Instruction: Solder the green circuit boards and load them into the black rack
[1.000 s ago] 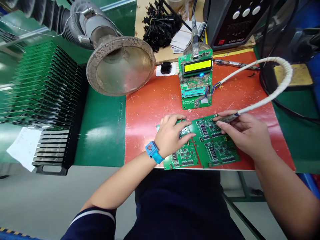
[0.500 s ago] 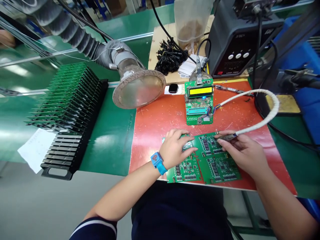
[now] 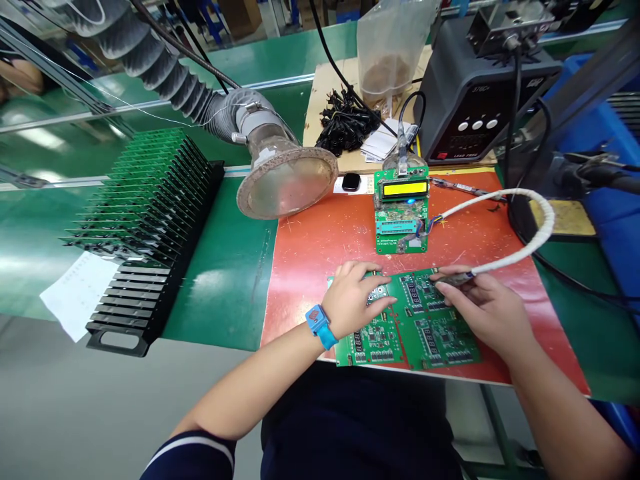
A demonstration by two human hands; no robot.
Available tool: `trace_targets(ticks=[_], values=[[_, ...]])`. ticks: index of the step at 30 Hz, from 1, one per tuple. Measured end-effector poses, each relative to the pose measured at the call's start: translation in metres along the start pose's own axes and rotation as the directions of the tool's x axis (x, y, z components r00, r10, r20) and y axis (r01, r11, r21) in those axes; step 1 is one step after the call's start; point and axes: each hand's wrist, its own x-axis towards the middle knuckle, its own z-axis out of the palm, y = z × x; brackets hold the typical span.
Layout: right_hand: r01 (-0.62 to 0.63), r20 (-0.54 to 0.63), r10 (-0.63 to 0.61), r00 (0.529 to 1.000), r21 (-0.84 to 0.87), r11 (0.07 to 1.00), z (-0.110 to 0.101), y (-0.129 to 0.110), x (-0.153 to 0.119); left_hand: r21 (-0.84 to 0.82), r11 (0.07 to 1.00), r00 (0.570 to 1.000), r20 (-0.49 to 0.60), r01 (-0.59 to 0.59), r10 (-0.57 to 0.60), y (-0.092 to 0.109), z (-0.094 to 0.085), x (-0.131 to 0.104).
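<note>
A green circuit board panel (image 3: 423, 327) with several digit displays lies on the red mat (image 3: 320, 233) near the front edge. My left hand (image 3: 353, 300), with a blue band on its wrist, rests on the panel's left part, fingers spread. In my right hand (image 3: 477, 300) is the probe (image 3: 453, 277) at the end of a white wrapped cable (image 3: 533, 243), pinched over the upper right board; its tip is hard to make out. Behind the panel sits a green programmer board (image 3: 401, 210) with a lit yellow screen and a blue light.
A fume extractor hood (image 3: 287, 181) hangs over the mat's left back. Farther left stands a black rack (image 3: 187, 230) of upright green boards beside a paper (image 3: 80, 293). A soldering station (image 3: 487, 93), black leads (image 3: 347, 120) and a plastic bag (image 3: 390, 60) are behind; a blue bin (image 3: 600, 140) is right.
The whole view has shifted slightly, with the background things appearing a little lower and to the right. Both hands keep nearly the same places on the panel.
</note>
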Motion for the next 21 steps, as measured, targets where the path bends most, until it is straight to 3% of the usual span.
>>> trace_targets(ticks=[21], values=[[0.027, -0.002, -0.027, 1.000, 0.022, 0.999, 0.0012, 0.0014, 0.0007, 0.004, 1.000, 1.000, -0.010, -0.015, 0.016, 0.0002, -0.0013, 0.0003]])
